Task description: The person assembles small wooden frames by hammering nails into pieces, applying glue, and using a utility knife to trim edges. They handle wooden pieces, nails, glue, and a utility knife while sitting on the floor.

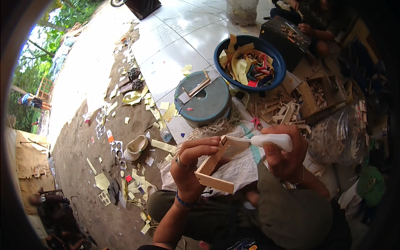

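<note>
My left hand (186,171) is closed around a small three-sided frame of thin wooden strips (216,182), held tilted above my lap. A white squeeze bottle with a long narrow nozzle (276,141) lies nearly level in my right hand (289,160), fingers wrapped round its body. Its tip points left and reaches the frame's upper corner, by my left fingertips; whether anything flows from it is too small to tell. Below both hands, a whitish woven cloth (237,168) is spread by my legs. Pink-handled scissors (257,122) lie just beyond the bottle.
Ahead stands a round blue-grey stool (202,112) bearing another wooden frame piece (199,86). Behind it, a blue basin (218,66) holds paper and card scraps. Loose wood strips (287,112) and a wooden box (310,100) are at right. A person (325,31) sits far right; a clog (136,146) lies left.
</note>
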Tool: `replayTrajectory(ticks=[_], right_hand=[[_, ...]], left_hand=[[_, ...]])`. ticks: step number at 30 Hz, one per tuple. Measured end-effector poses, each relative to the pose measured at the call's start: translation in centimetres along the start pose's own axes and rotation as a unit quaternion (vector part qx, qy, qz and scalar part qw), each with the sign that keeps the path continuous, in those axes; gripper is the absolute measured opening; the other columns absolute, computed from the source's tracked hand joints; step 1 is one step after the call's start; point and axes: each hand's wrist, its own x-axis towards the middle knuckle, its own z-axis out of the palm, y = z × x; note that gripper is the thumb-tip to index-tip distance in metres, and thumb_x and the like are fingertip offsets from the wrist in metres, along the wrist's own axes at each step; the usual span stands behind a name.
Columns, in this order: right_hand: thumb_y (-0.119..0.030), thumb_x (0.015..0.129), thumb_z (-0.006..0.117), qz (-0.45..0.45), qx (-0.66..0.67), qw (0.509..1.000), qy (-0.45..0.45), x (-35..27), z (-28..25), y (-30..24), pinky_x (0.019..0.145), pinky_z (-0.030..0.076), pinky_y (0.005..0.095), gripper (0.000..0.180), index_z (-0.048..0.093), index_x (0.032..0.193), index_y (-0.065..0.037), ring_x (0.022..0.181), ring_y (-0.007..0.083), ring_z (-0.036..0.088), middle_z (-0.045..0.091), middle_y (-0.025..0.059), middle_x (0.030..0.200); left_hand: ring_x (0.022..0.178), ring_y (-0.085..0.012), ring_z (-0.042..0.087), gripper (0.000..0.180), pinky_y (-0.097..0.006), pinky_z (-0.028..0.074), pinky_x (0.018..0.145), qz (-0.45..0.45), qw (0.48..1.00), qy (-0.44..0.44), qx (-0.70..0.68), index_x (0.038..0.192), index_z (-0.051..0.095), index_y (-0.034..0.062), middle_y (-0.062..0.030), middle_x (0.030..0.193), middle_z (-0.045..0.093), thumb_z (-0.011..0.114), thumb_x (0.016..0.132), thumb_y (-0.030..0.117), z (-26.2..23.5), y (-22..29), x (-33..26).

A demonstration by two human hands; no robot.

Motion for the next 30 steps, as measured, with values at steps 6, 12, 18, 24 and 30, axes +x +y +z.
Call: replayTrajectory(ticks=[6, 12, 18, 24, 30], right_hand=[[-0.02, 0.09, 0.076, -0.002, -0.001, 1.0, 0.001, 0.11, 0.03, 0.0, 0.064, 0.058, 0.0327, 0.028, 0.064, 0.109, -0.003, 0.073, 0.0232, 0.075, 0.075, 0.0124, 0.093], [-0.021, 0.09, 0.076, -0.015, -0.012, 1.0, -0.008, 0.19, -0.13, 0.01, 0.064, 0.059, 0.0329, 0.028, 0.064, 0.108, -0.003, 0.073, 0.0229, 0.075, 0.075, 0.0113, 0.092], [-0.021, 0.089, 0.076, -0.028, -0.03, 0.999, 0.005, 0.07, -0.18, -0.01, 0.065, 0.059, 0.0324, 0.029, 0.064, 0.109, -0.003, 0.074, 0.0222, 0.075, 0.075, 0.0106, 0.091], [-0.021, 0.091, 0.075, -0.029, -0.037, 0.999, 0.027, -0.23, -0.46, 0.03, 0.067, 0.06, 0.0328, 0.029, 0.064, 0.11, -0.002, 0.075, 0.0218, 0.075, 0.075, 0.01, 0.093], [-0.023, 0.093, 0.075, -0.028, -0.036, 0.997, 0.07, -0.67, -0.41, 0.53, 0.073, 0.059, 0.0323, 0.03, 0.063, 0.112, -0.003, 0.08, 0.0214, 0.074, 0.075, 0.0098, 0.097]], left_hand=[[0.115, -0.0321, 0.068, 0.046, -0.045, 0.058, 0.1, -0.009, 1.0, 0.001, -0.004, 0.112, 0.061, 0.0022, -0.0182, 0.117, 0.067, 0.086, 0.075, -0.007, 0.08, -0.08, -0.13], [0.115, -0.0318, 0.068, 0.046, -0.045, 0.058, 0.1, -0.016, 1.0, 0.006, 0.001, 0.112, 0.061, 0.0022, -0.0177, 0.117, 0.067, 0.086, 0.075, -0.007, -0.1, -0.18, -0.17], [0.114, -0.0278, 0.068, 0.044, -0.038, 0.057, 0.1, -0.033, 0.999, 0.041, 0.001, 0.114, 0.063, 0.0021, -0.0151, 0.116, 0.067, 0.082, 0.077, -0.011, 0.21, 0.01, -0.21], [0.116, -0.0278, 0.067, 0.05, -0.04, 0.057, 0.101, -0.193, 0.965, 0.105, -0.147, 0.127, 0.059, -0.0037, -0.0172, 0.124, 0.066, 0.077, 0.082, -0.015, 0.41, 0.43, -0.66], [0.117, -0.0305, 0.068, 0.057, -0.042, 0.059, 0.098, -0.21, 0.94, 0.126, -0.236, 0.145, 0.043, -0.0024, -0.0211, 0.126, 0.066, 0.066, 0.093, -0.011, 0.37, -0.13, -0.46]])
